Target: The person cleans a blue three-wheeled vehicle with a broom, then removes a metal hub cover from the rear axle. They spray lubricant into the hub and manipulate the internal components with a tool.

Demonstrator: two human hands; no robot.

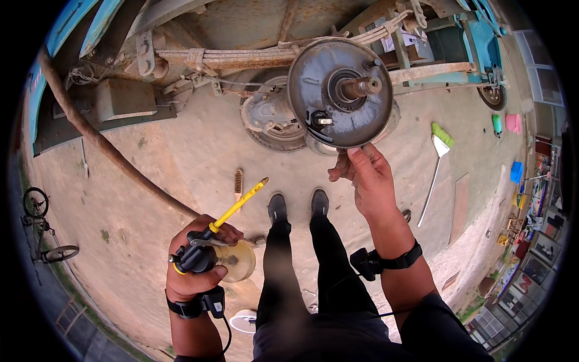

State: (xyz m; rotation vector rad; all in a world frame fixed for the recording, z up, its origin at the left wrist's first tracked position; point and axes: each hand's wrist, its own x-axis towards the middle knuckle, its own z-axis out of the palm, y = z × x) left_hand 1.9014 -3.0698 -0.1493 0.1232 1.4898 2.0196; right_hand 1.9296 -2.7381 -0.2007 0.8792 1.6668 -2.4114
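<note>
Gripping bottle [240,262] (partly hidden), left hand [194,282]

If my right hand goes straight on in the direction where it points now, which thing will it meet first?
Probably the round plate: the right hand points at its lower rim and seems to touch it, though depth is unclear.

The wooden pole [120,161] kinda vanishes behind the left hand [188,283], the round metal plate [319,90] blocks a good chunk of the wheel [265,139] behind it, and the clutter [534,226] far right is honestly too tiny to make out.
</note>
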